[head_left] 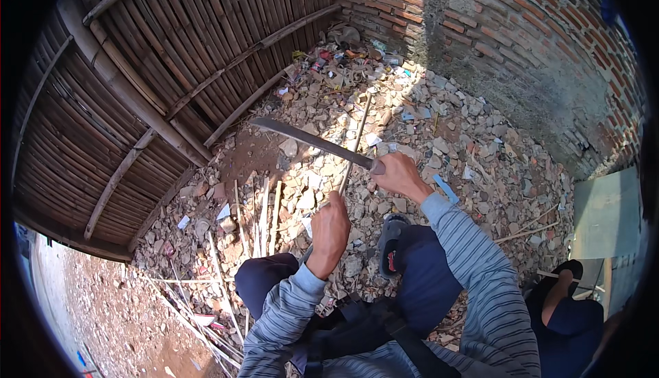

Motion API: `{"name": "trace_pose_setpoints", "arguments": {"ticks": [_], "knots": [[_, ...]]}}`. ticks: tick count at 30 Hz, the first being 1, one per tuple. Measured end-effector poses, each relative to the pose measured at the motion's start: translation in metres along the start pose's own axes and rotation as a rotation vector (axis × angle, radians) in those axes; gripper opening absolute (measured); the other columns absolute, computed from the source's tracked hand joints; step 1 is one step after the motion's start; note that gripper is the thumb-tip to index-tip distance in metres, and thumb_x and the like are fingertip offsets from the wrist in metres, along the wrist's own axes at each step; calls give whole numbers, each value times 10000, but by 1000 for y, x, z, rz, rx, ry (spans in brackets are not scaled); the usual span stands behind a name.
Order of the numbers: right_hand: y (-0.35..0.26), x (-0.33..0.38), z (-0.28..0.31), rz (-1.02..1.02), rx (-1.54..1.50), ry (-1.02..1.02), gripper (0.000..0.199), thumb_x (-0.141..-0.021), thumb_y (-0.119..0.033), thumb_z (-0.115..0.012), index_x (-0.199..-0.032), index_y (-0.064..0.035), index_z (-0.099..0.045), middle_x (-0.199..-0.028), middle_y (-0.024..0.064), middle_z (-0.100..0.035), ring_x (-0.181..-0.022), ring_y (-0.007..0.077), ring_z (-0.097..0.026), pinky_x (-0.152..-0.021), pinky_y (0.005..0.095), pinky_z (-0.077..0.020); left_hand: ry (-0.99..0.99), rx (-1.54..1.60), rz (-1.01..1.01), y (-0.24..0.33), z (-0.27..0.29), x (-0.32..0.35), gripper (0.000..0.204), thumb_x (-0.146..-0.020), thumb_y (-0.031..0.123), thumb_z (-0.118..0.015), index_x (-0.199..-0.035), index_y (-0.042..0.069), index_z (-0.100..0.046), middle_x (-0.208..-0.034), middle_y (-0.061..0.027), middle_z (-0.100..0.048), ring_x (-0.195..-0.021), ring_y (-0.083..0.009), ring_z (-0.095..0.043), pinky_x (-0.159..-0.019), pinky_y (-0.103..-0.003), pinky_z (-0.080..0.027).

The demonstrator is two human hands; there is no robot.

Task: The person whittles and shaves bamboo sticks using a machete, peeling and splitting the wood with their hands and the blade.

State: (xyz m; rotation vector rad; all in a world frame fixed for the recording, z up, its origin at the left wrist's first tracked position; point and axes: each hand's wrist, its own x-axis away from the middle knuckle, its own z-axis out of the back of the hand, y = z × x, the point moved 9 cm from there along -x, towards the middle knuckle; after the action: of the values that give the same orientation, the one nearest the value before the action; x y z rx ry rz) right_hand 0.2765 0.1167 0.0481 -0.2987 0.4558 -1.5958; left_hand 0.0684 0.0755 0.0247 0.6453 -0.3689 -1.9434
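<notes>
A machete is gripped by its handle in my right hand, its long dark blade reaching out to the left. My left hand is closed around the lower end of a thin stick, which looks like a bamboo strip and slants up and away from me. Blade and stick cross just beyond my hands; whether they touch I cannot tell. The part of the stick inside my left fist is hidden.
Stones and rubble cover the ground. Cut pale strips lie left of my knees. A bamboo wall rises on the left, a brick wall behind and right. Another person's leg is close on my right.
</notes>
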Motion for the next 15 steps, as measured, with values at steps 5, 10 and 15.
{"name": "trace_pose_setpoints", "arguments": {"ticks": [5,10,15], "knots": [[33,-14,10,-128,-77,57,351,-827,-339,-731,-892,5,-762,-839,267,-734,-785,457,-726,-770,525,-580,-15,-47,52,0,-4,-1,179,-1093,169,-517,-1008,18,-473,-622,-238,-644,-554,-427,-671,-469,-528,-509],[7,-6,11,37,7,-6,322,-819,-330,-735,-870,-12,-757,-816,249,-728,-780,453,-717,-798,523,-574,-11,-37,26,-1,5,1,143,-1070,135,-534,-1017,22,-465,-653,-246,-653,-572,-430,-682,-481,-534,-516],[61,-25,19,-116,37,71,331,-820,-347,-744,-892,-26,-781,-832,262,-736,-789,447,-733,-790,517,-580,-54,-61,6,5,-16,1,109,-1040,81,-530,-1059,4,-456,-665,-251,-666,-584,-441,-689,-492,-546,-517]]}}
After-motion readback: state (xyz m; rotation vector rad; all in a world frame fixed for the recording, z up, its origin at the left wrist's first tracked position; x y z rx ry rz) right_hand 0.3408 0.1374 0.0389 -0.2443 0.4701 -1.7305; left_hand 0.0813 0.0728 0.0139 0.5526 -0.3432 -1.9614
